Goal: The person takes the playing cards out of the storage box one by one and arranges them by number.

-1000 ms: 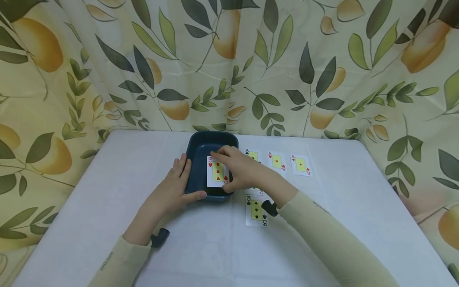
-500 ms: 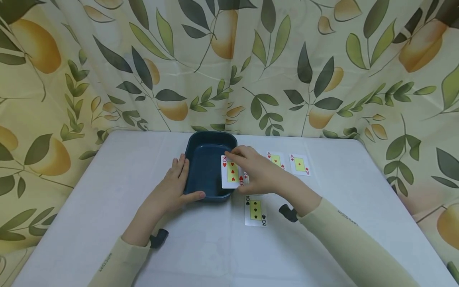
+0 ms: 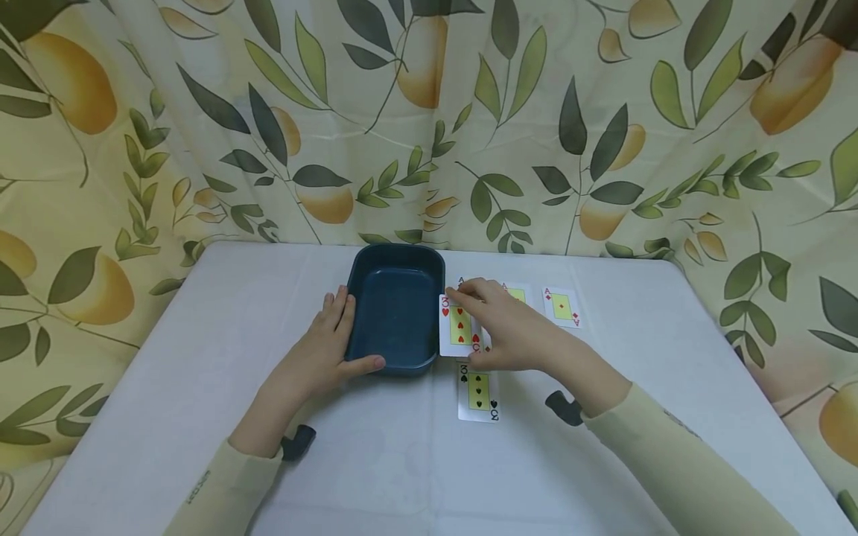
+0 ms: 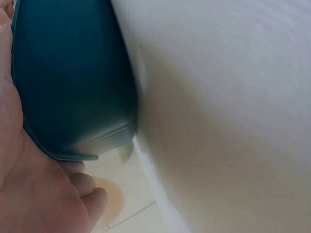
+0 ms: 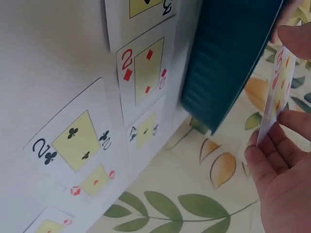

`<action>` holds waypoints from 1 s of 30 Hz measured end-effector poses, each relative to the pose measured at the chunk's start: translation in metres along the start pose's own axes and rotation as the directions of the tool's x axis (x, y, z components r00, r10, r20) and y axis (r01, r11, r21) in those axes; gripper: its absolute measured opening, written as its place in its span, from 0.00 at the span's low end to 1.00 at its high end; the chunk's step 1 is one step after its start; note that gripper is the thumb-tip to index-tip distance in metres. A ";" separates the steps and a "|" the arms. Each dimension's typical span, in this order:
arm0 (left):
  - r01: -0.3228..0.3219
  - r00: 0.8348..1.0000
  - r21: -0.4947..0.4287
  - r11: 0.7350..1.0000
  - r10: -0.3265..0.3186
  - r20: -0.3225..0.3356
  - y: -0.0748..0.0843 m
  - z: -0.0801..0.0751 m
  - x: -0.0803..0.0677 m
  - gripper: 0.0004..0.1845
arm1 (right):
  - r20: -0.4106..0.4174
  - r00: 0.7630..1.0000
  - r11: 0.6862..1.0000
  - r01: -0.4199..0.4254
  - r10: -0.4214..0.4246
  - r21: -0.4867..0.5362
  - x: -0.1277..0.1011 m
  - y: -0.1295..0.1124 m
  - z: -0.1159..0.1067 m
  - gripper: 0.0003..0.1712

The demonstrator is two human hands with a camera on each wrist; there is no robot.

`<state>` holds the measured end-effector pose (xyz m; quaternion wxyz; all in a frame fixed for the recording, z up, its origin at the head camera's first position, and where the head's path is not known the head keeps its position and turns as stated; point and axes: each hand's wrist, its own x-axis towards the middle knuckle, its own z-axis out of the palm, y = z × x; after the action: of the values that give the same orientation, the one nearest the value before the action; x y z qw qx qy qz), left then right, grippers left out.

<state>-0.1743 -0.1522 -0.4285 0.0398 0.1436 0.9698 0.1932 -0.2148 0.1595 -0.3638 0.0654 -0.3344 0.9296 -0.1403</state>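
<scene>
A white table [image 3: 201, 357] stands against a leaf-and-fruit curtain [image 3: 201, 112]. On it sits a dark blue tray [image 3: 395, 309], and the left hand [image 3: 325, 350] grips its near left corner, thumb curled along the front rim and fingers up the side wall.

The right hand [image 3: 509, 327] pinches a three of hearts [image 3: 459, 327] by its edges, carried just beside the tray's right wall and above the cards laid out there. A three of spades [image 3: 478, 392] lies nearest the person, and an ace of diamonds [image 3: 561, 307] lies at the far right of the back row.

The risk, as I judge it, is in the light pinch: if the held card tilts or brushes the tray wall it could slip and land askew over the others (they lie close together, so one nudge from the hand could also shift them).

The right wrist view shows what the hand hides from the head camera: a two of diamonds [image 5: 143, 73] and a two of clubs [image 5: 73, 141] flat on the cloth. The left wrist view shows only the tray's underside and the palm.
</scene>
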 end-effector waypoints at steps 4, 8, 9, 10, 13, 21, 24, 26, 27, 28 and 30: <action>-0.002 1.000 -0.005 1.000 0.002 0.005 0.000 -0.001 0.000 0.64 | 0.005 1.000 1.000 -0.020 0.020 -0.009 -0.007 0.003 0.000 0.57; -0.001 1.000 -0.014 1.000 0.001 0.010 0.001 -0.002 0.000 0.65 | -0.001 1.000 0.999 -0.029 0.029 -0.020 -0.014 0.007 0.000 0.57; 0.000 1.000 -0.013 1.000 0.000 0.011 0.001 -0.002 0.000 0.65 | -0.004 1.000 0.999 -0.029 0.029 -0.024 -0.015 0.007 0.000 0.57; 0.001 1.000 -0.011 1.000 -0.001 0.010 0.001 -0.002 0.000 0.65 | -0.007 1.000 0.999 -0.028 0.028 -0.026 -0.017 0.008 0.000 0.57; 0.005 1.000 -0.004 1.000 -0.005 0.008 0.000 -0.002 0.001 0.65 | -0.004 0.999 0.999 -0.033 0.033 -0.029 -0.020 0.011 0.001 0.56; 0.006 1.000 -0.006 1.000 -0.006 0.025 0.000 -0.002 0.001 0.65 | 0.016 0.998 0.998 -0.067 0.067 -0.023 -0.031 0.015 0.004 0.56; 0.005 1.000 -0.006 1.000 -0.005 0.023 -0.001 -0.002 0.001 0.65 | 0.018 0.997 0.997 -0.070 0.071 -0.023 -0.034 0.016 0.006 0.55; 0.005 1.000 -0.006 1.000 -0.005 0.023 -0.001 -0.001 0.001 0.65 | 0.018 0.997 0.997 -0.069 0.069 -0.027 -0.036 0.017 0.007 0.55; 0.004 1.000 -0.005 1.000 -0.004 0.023 -0.001 -0.001 0.001 0.65 | 0.017 0.998 0.997 -0.068 0.069 -0.029 -0.037 0.018 0.008 0.55; 0.004 1.000 -0.004 1.000 -0.004 0.022 -0.001 -0.001 0.001 0.65 | 0.016 0.998 0.997 -0.068 0.068 -0.031 -0.037 0.019 0.009 0.55; 0.002 1.000 -0.003 1.000 -0.002 0.020 -0.001 -0.001 0.001 0.65 | 0.011 0.998 0.997 -0.065 0.066 -0.036 -0.039 0.021 0.010 0.55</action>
<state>-0.1757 -0.1531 -0.4275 0.0499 0.1446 0.9692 0.1931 -0.1951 0.1975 -0.3784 0.0696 -0.3057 0.9420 -0.1196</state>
